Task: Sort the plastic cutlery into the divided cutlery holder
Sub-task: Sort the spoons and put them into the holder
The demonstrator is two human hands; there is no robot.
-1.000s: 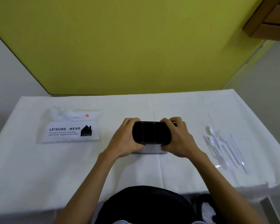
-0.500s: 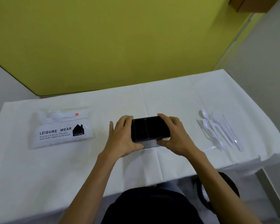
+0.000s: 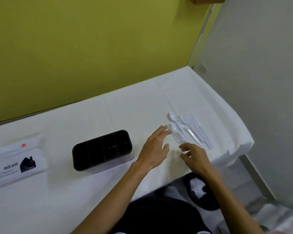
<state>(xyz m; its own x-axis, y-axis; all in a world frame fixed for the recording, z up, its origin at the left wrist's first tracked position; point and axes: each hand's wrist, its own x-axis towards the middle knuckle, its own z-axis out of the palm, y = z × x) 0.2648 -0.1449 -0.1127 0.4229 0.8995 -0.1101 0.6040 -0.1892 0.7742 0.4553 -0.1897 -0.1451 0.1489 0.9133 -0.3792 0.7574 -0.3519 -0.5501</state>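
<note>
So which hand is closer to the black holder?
Left. The left hand hovers just right of the cutlery holder; the right hand is farther right, by the plastic cutlery.

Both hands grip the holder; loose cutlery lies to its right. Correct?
Not quite. Neither hand grips the holder; it stands free. The head view shows the left hand and right hand off to its right, reaching at the cutlery. The loose cutlery does lie to the holder's right.

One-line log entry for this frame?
phase: pre-grasp | left hand: open, by cutlery | right hand: open, by cutlery | holder: upright, unheld
</note>
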